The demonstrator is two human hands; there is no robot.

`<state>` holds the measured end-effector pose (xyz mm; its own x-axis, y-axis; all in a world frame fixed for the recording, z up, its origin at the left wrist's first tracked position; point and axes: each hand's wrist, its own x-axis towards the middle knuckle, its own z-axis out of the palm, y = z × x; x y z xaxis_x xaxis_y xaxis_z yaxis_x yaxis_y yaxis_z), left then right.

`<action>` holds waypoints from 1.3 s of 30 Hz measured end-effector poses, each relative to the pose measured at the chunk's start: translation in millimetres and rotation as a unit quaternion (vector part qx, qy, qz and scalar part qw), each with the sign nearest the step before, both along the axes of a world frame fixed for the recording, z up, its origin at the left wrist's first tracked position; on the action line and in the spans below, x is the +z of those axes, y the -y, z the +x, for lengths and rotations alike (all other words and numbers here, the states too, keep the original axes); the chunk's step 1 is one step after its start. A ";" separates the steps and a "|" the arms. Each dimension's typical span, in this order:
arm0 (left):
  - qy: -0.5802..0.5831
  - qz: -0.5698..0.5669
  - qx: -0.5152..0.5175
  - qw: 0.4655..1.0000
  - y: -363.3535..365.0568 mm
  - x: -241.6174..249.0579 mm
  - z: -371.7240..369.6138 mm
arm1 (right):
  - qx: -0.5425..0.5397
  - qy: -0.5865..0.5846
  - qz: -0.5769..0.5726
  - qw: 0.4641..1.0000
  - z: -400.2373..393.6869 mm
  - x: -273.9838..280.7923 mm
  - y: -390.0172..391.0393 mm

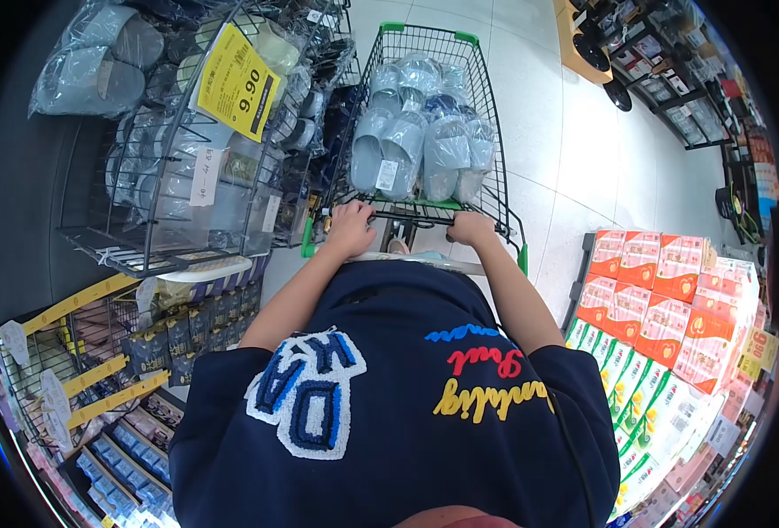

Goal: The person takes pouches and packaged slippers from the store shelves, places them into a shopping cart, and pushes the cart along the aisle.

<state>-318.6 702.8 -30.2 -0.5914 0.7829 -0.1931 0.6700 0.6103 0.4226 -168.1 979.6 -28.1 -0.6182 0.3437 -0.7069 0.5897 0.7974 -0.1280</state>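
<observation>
In front of me is a black wire shopping cart (499, 180) with green corner pieces. My left hand (351, 229) is closed over the left part of its rear bar, fingers pointing forward. On the right part of the same bar my right hand (472, 229) is wrapped in a fist. Inside the cart lie several pairs of grey-blue slippers (400, 145) in clear plastic bags, some with white labels. Darker blue slippers (443, 105) show among them.
Left of the cart stands a wire rack (147, 238) of bagged slippers, with a yellow price tag (239, 82) reading 9.90. Stacked red-and-white boxes (640, 304) rise at the right. Dark shelving (662, 88) lines the far right beyond the white tiled floor (574, 150).
</observation>
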 end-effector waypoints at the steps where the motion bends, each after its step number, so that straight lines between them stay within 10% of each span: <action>1: 0.001 -0.001 0.001 1.000 -0.2 -0.1 -0.3 | 0.000 0.001 -0.001 1.000 -0.1 0.6 0.0; 39: 0.004 0.017 -0.001 1.000 1.1 1.9 -0.3 | 0.014 -0.006 0.017 1.000 2.2 -11.2 -0.3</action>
